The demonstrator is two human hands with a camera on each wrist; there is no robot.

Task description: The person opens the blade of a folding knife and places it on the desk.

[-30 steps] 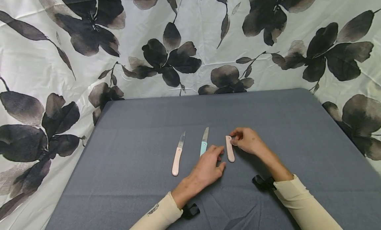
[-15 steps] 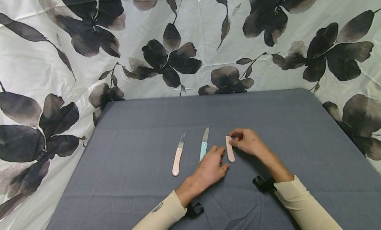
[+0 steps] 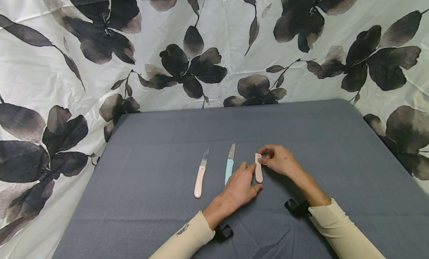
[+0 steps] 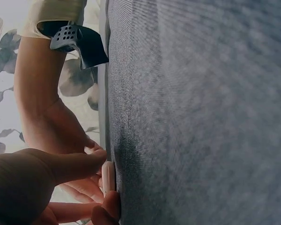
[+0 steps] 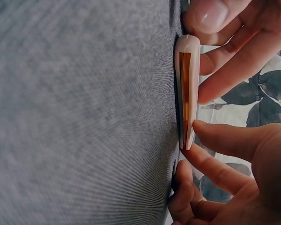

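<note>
A folded pink pocketknife (image 3: 259,174) lies on the grey cloth between the two hands. At its far end, the right hand (image 3: 280,162) pinches it with thumb and index finger. The left hand (image 3: 237,186) reaches in from the left, fingertips against the knife's side and thumb by its near end. In the right wrist view the handle slot (image 5: 185,93) faces the camera, its inside orange-brown. Left of the hands lie two opened pocketknives: a teal one (image 3: 229,168), its lower handle hidden behind the left hand, and a pink one (image 3: 199,182).
Grey cloth (image 3: 161,132) covers the table. Behind it hangs a white fabric with dark flowers (image 3: 191,71). Each wrist wears a black mount, such as the right one (image 3: 296,207).
The left hand has moved right, up to the folded pink pocketknife. That knife has turned slightly straighter. The right hand stays at its far end, and the opened knives have not moved.
</note>
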